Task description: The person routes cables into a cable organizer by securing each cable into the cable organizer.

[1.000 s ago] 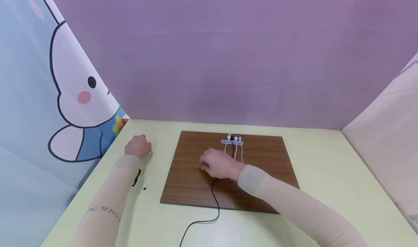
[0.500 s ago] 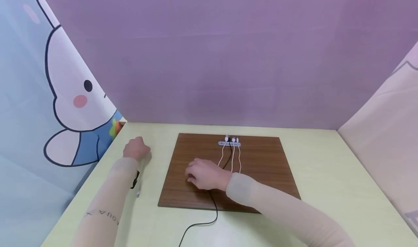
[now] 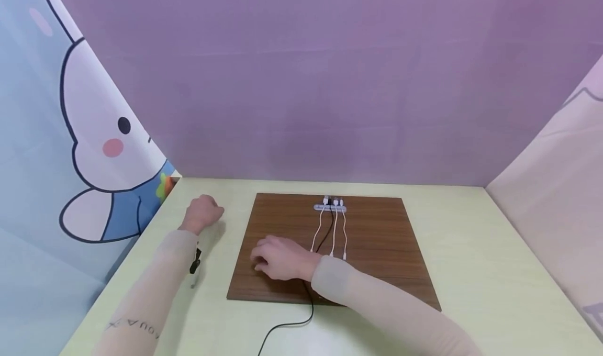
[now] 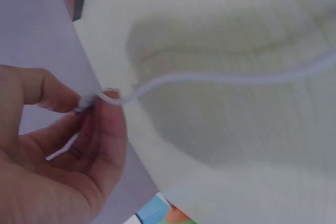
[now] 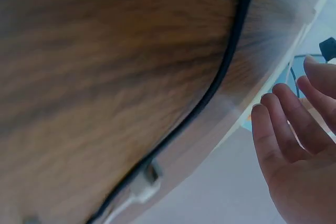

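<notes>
In the left wrist view my left hand (image 4: 63, 166) pinches a white cable (image 4: 210, 77) close to its plug end, between thumb and fingers. The head view has this left hand (image 3: 202, 213) over the table's left side. My right hand (image 3: 282, 259) is above the left part of a brown wooden board (image 3: 377, 235), fingers loosely bent and holding nothing. Several cables, white ones (image 3: 345, 233) and a black cable (image 3: 332, 222), run from a pale cable holder strip (image 3: 317, 208) at the board's far edge. Part of the black cable is hidden under my right arm.
The black cable continues past the board's near edge onto the pale table (image 3: 471, 251). A purple curtain (image 3: 301, 84) stands behind, with a cartoon-printed cloth (image 3: 103, 125) at the left. A small black object (image 3: 195, 262) shows beside my left forearm.
My right hand has moved left and nearer across the board, uncovering more of the white cables. My left hand has shifted slightly right; the cable below it is now mostly hidden.
</notes>
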A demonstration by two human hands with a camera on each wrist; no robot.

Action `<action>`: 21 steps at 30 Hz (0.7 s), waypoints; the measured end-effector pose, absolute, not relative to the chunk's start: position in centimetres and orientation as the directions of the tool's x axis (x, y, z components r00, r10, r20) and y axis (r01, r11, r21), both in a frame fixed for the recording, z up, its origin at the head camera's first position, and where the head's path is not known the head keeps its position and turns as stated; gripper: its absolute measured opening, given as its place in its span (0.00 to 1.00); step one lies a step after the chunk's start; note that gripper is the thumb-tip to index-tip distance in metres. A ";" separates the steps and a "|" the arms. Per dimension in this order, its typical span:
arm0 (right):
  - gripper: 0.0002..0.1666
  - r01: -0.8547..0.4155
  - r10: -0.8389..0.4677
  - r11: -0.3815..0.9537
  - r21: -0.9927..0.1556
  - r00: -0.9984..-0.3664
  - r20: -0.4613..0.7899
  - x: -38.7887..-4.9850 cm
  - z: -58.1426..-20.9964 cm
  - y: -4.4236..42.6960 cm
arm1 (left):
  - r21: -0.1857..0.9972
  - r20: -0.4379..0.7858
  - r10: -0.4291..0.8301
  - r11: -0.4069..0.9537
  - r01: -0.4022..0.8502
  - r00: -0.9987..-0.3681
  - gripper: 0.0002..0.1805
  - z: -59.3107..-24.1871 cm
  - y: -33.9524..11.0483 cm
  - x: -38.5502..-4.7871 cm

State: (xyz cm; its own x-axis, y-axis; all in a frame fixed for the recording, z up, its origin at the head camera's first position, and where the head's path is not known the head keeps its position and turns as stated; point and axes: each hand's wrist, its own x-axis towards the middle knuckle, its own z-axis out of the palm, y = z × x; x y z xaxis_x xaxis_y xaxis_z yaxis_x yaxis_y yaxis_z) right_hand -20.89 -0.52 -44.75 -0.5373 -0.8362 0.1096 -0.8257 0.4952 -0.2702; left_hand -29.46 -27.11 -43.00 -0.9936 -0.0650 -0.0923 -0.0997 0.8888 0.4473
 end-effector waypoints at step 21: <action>0.19 -0.484 -0.671 0.539 -0.689 -0.741 -0.005 -22.1 -44.5 -2.9 | 0.672 0.052 0.011 0.739 0.043 -0.999 0.14 -40.6 -23.2 -27.3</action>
